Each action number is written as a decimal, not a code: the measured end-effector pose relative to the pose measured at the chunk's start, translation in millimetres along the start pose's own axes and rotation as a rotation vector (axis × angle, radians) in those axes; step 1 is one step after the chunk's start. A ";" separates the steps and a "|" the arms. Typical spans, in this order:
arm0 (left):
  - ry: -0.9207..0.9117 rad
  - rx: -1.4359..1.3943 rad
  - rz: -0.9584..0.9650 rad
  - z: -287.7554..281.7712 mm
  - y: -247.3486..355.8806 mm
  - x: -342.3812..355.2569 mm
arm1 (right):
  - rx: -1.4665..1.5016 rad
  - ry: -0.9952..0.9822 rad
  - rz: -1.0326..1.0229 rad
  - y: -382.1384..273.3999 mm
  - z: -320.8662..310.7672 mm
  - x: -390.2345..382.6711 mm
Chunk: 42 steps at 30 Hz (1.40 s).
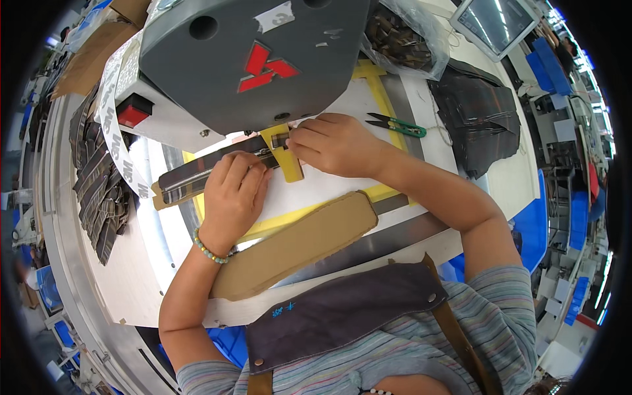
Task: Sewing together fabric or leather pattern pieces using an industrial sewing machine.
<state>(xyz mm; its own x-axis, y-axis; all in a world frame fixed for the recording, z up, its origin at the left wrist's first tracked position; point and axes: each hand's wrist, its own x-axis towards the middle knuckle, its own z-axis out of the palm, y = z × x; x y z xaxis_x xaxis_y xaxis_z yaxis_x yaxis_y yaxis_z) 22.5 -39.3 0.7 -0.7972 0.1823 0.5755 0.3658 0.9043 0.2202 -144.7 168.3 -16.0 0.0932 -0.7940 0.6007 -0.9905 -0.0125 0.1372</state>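
Observation:
My left hand (234, 197), wearing a bead bracelet, presses curled fingers on a dark plaid strip with a zipper (191, 178), which lies over a tan backing. My right hand (329, 145) has its fingers bunched at a small metal piece (278, 139) at the strip's right end, beside a yellow guide (291, 168) under the grey machine head (237, 92). What exactly its fingertips hold is hidden. A long tan board (296, 243) lies in front of my hands. Green-handled thread snips (408, 128) rest to the right on the white work surface.
Piles of plaid pieces (99, 197) lie at the left and folded dark pieces (477, 118) at the right. A plastic bag of pieces (408, 39), a screen (494, 23) and a red button (135, 110) surround the machine. A blue bin (530, 230) sits below the table's right side.

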 end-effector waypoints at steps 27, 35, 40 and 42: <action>-0.270 0.020 -0.018 1.7 5.0 4.5 | 0.171 -0.171 0.174 -14.6 -23.7 -19.5; -0.229 0.019 0.003 3.4 5.0 2.9 | 0.223 -0.181 0.259 -19.1 -21.0 -23.2; -0.249 -0.064 -0.020 1.1 1.2 5.8 | 0.327 -0.161 0.358 -15.0 -23.1 -26.9; -0.255 -0.031 0.009 -2.0 1.1 7.1 | 0.270 -0.136 0.409 -11.2 -25.8 -22.0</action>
<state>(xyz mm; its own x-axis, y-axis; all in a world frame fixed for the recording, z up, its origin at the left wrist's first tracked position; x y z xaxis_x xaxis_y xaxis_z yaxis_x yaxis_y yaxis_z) 18.3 -37.8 6.7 -0.8878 0.2856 0.3610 0.3851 0.8904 0.2426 -133.1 201.6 -10.4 -0.3039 -0.8386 0.4521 -0.9357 0.1733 -0.3074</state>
